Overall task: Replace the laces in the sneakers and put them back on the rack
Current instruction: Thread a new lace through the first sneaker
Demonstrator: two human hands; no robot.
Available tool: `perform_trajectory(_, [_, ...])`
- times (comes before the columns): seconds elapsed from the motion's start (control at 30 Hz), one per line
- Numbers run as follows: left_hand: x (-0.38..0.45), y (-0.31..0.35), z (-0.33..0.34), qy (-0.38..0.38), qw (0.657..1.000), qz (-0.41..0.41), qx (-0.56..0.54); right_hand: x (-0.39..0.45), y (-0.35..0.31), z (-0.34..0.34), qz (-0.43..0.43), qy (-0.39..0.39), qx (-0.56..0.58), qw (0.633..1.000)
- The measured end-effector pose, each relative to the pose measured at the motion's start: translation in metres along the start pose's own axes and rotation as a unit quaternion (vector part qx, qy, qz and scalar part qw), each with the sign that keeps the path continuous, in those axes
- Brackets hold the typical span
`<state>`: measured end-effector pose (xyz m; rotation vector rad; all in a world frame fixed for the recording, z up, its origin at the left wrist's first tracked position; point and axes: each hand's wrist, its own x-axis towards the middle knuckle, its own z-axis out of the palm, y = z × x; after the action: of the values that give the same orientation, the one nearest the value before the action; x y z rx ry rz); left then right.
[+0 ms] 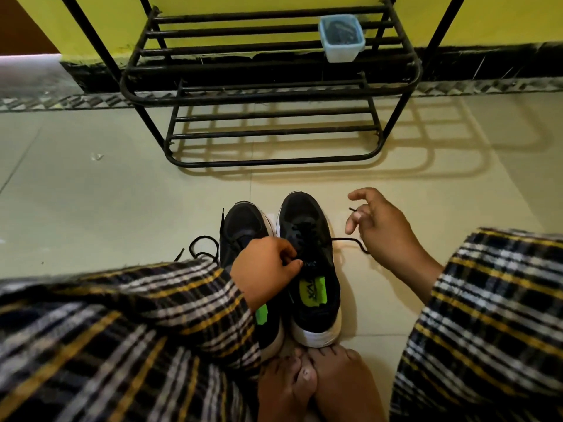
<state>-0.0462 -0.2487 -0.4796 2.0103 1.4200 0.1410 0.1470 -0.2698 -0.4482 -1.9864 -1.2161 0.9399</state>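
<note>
Black lace [347, 240] runs from the right sneaker [310, 263] out to the right hand [384, 229], whose thumb and curled fingers pinch it near its tip, the tip poking up just past the thumb while the index finger sticks out loosely. Over the eyelets, the left hand [265, 266] has its fingers curled down, pinching the lacing at the middle of the same shoe. Both black, white-soled sneakers stand side by side on the pale tiled floor [91, 208], toes pointing away, green insole labels showing. On the left sneaker [243, 229] a loose lace [202, 246] loops out onto the floor to its left. Plaid sleeves [122, 330] cover both forearms, and bare feet [313, 382] touch the shoes' heels. Beyond the sneakers, well apart, stands a black metal shoe rack [268, 86] against a yellow wall [213, 4]; on its upper shelf sits a pale blue plastic container [341, 38] holding something dark.
</note>
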Motion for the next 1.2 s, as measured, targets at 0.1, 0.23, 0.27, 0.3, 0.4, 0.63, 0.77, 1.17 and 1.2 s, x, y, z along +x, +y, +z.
perform_trajectory(0.1, [0.004,-0.005,0.001,-0.012,0.998,-0.033,-0.059,-0.010,0.006,0.017,-0.039,-0.011,0.001,0.999])
perform_trajectory(0.23, [0.009,-0.011,0.001,-0.025,0.992,-0.053,-0.109,-0.011,0.013,0.026,-0.084,-0.043,-0.050,0.994])
perform_trajectory(0.27, [0.009,-0.012,0.001,-0.029,0.991,-0.056,-0.118,-0.012,0.013,0.028,-0.086,-0.043,-0.045,0.994])
perform_trajectory(0.3, [0.010,-0.012,0.001,-0.032,0.990,-0.058,-0.126,-0.013,0.012,0.030,-0.083,-0.044,-0.036,0.995])
perform_trajectory(0.4, [0.012,-0.013,0.003,-0.034,0.985,-0.070,-0.153,-0.016,0.009,0.039,-0.066,-0.065,-0.030,0.995])
perform_trajectory(0.63, [0.010,-0.015,0.003,-0.011,0.987,-0.061,-0.146,-0.019,0.014,0.053,-0.112,-0.053,-0.070,0.990])
perform_trajectory(0.77, [0.012,-0.018,0.002,-0.026,0.979,-0.067,-0.192,-0.015,0.029,0.063,-0.210,0.009,-0.172,0.962])
perform_trajectory(1.17, [0.013,-0.020,0.004,-0.043,0.971,-0.077,-0.220,-0.012,0.045,0.078,-0.205,0.059,-0.154,0.965])
perform_trajectory(1.2, [0.013,-0.020,0.004,-0.045,0.971,-0.078,-0.222,-0.012,0.046,0.078,-0.207,0.057,-0.155,0.964])
